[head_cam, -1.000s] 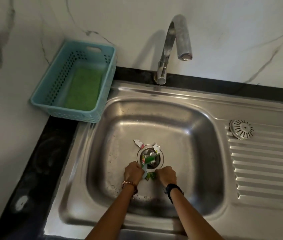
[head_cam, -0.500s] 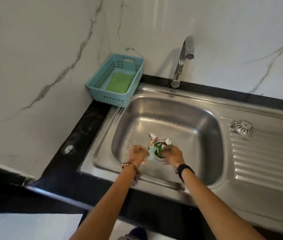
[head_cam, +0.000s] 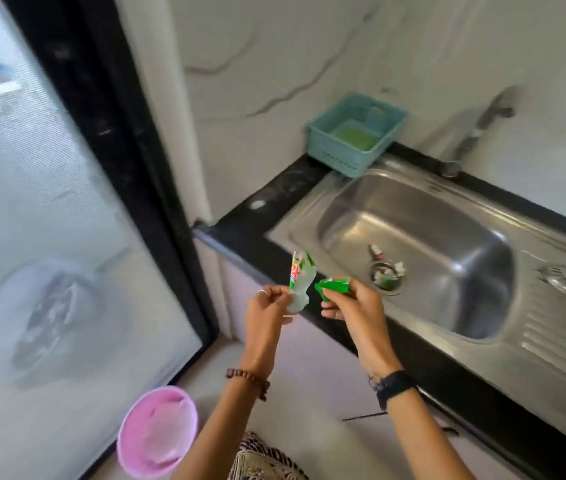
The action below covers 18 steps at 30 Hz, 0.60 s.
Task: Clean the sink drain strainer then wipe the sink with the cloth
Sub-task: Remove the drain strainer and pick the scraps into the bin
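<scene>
My left hand [head_cam: 267, 308] pinches a crumpled white and green wrapper [head_cam: 299, 281], held up in front of the counter edge. My right hand [head_cam: 351, 303] grips a folded green wrapper [head_cam: 333, 286] beside it. Both hands are outside the steel sink [head_cam: 361, 202], left of its basin. The drain [head_cam: 388, 277] in the basin floor still holds bits of torn packaging, and one small scrap [head_cam: 375, 251] lies just behind it. The round strainer [head_cam: 560, 277] rests on the ribbed drainboard at the right. A green cloth [head_cam: 353, 136] lies in the teal basket [head_cam: 330, 147].
A pink bin [head_cam: 157, 431] stands on the floor at lower left, below my left forearm. A frosted glass door with a black frame [head_cam: 129, 168] fills the left side. The tap [head_cam: 482, 123] rises behind the sink. The black countertop [head_cam: 261, 216] borders the sink.
Both hands have lifted out of the basin and moved left, each carrying a wrapper picked from the drain. My view has swung left and down, bringing the door and pink bin into sight.
</scene>
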Motion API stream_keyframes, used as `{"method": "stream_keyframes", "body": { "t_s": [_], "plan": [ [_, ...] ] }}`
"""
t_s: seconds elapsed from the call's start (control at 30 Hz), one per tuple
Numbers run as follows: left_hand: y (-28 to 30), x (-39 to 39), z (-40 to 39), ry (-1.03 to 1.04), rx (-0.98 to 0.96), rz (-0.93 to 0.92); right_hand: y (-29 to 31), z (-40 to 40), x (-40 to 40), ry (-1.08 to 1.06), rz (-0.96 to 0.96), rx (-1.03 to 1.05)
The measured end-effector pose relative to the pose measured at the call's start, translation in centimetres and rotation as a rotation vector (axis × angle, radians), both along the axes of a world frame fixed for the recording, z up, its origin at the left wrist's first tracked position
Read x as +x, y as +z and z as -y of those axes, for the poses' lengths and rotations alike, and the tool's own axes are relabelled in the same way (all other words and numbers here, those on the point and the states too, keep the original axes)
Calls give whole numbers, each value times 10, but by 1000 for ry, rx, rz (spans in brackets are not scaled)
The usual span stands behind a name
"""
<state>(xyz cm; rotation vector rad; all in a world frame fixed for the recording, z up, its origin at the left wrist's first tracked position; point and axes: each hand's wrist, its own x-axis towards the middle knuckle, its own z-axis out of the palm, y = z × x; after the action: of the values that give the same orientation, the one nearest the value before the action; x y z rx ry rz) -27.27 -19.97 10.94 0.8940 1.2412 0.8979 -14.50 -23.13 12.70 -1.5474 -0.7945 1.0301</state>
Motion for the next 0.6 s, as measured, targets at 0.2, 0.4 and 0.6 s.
{"method": "stream_keyframes", "body": {
  "t_s": [0.2, 0.4, 0.6],
  "plan": [
    [-47, -113, 50, 297, -141, -61, -47, 7, -114, 378, 67, -121],
    [-117, -209, 107, 436, -299, -184, -129, 31, -207, 548, 137, -322],
    [-249, -274, 135, 382, -512, -404, -256, 38, -275, 711, 280, -470]
  ]
}}
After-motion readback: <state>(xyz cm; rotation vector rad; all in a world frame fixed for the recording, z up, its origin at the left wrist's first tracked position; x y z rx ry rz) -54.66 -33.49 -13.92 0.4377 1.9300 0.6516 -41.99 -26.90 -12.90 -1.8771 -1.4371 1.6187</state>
